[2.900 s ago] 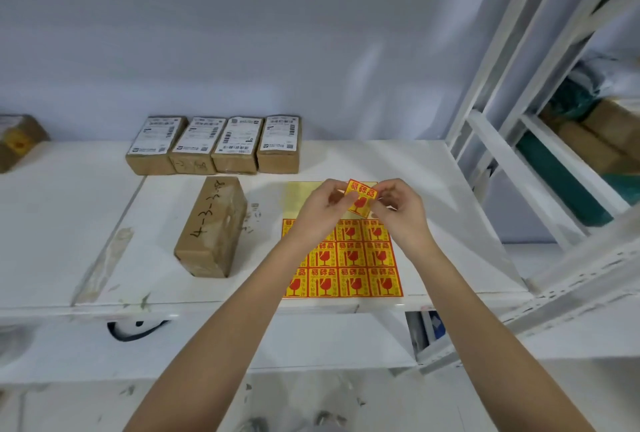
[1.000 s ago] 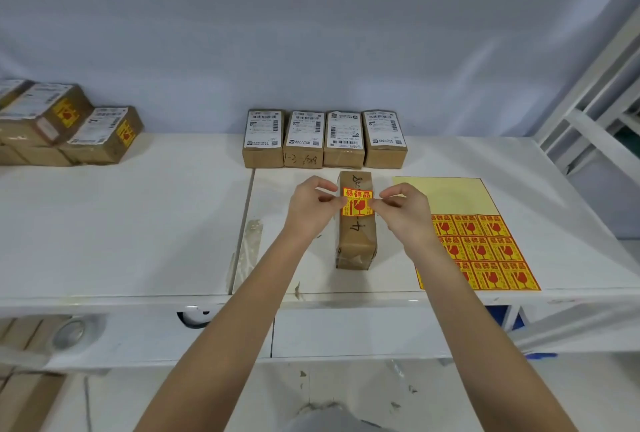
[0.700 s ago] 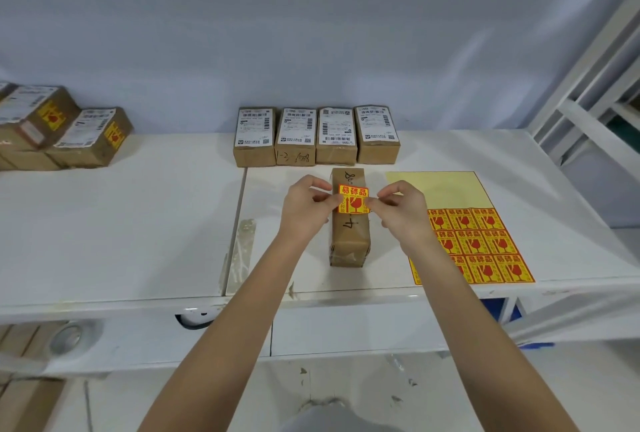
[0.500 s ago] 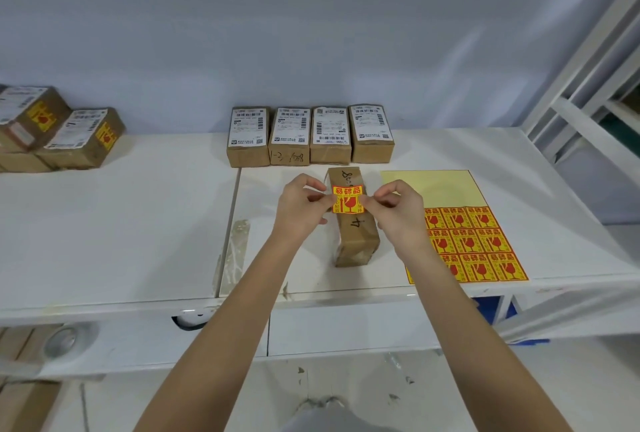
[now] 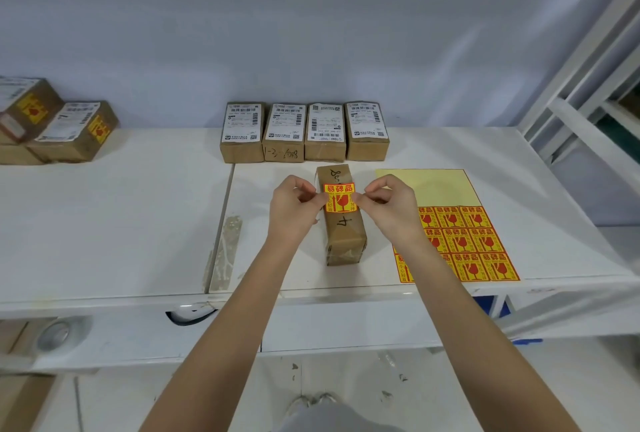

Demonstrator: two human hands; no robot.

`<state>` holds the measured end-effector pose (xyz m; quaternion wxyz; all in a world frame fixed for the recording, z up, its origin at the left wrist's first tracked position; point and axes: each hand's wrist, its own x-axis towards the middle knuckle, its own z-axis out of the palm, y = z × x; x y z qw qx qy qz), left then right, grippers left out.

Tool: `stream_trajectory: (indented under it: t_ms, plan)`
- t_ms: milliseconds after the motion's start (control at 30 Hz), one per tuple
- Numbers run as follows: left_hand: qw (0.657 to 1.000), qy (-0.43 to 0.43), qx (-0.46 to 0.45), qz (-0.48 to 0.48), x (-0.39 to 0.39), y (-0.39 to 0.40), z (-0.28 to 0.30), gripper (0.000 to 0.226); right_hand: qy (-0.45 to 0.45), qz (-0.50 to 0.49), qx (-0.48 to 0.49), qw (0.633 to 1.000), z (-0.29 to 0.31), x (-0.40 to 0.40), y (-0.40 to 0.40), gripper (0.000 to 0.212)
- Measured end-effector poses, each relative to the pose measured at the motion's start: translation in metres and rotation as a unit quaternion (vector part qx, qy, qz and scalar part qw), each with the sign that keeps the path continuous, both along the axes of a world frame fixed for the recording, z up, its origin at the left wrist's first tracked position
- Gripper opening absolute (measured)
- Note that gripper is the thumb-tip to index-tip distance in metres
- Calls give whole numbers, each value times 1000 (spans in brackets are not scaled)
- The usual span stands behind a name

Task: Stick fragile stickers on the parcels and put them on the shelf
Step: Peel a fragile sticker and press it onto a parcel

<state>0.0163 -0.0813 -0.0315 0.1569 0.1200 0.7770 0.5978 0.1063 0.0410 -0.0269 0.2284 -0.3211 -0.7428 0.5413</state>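
The parcel (image 5: 344,220) was brown cardboard wrapped in shiny tape. The sticker (image 5: 340,198) on it was glossy red and yellow paper, like the sticker sheet (image 5: 464,241) at 3 o'clock. The table (image 5: 114,223) was smooth and white, a bit shiny. The shelf (image 5: 575,109) looked like white painted metal.

Fragile sticker (image 5: 339,198) between both hands, over parcel (image 5: 344,230)

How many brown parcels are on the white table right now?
8 in view: four brown cardboard parcels in the back row, one under the hands, and three at far left; more may lie off-frame.
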Motion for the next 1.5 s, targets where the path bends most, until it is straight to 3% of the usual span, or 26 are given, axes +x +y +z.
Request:
stream_trajectory:
  t_ms: [1500]
  plan:
    - [995, 85, -42, -19, 7, 5, -10, 24, -83, 59, 6, 995, 7, -12, 2, 19]
